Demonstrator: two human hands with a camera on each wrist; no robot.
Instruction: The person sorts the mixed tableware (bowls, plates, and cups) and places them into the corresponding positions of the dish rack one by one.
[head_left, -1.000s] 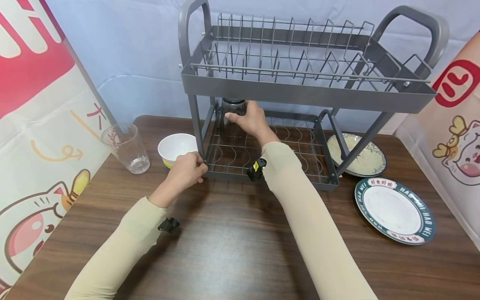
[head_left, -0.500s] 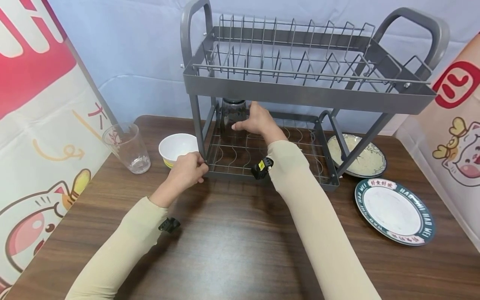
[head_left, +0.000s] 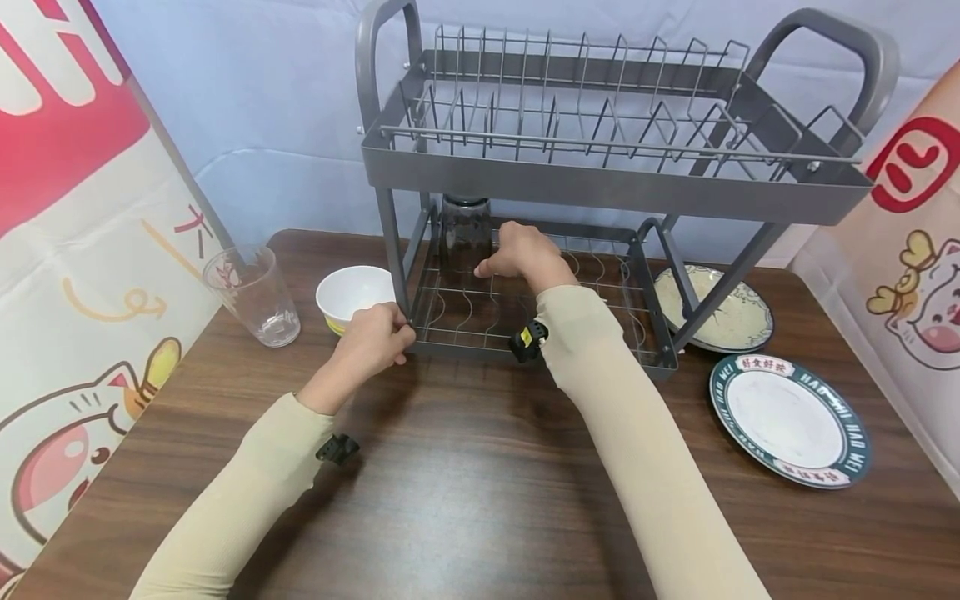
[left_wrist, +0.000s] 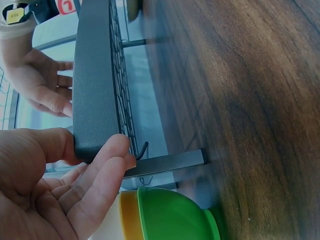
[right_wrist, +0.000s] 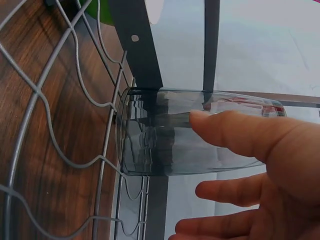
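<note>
A smoky dark glass (head_left: 465,237) stands at the left end of the lower tier of a two-tier grey dish rack (head_left: 615,185). My right hand (head_left: 525,250) is just to its right, fingers spread and loose around nothing; in the right wrist view the thumb overlaps the clear grey side of the glass (right_wrist: 150,137), with the other fingers apart below it. At the rack's front left corner, my left hand (head_left: 372,337) pinches the lower frame bar (left_wrist: 95,85) between thumb and fingers.
Left of the rack are a white bowl (head_left: 356,292), green and yellow outside in the left wrist view, and a clear plastic cup (head_left: 258,300). On the right lie a patterned plate (head_left: 738,321) and a green-rimmed plate (head_left: 787,421). A cloth backdrop (head_left: 277,108) hangs behind.
My right hand has let go of the dark glass and drawn back to the right and slightly down. The glass stays on the lower tier. My left hand keeps its place at the corner.
</note>
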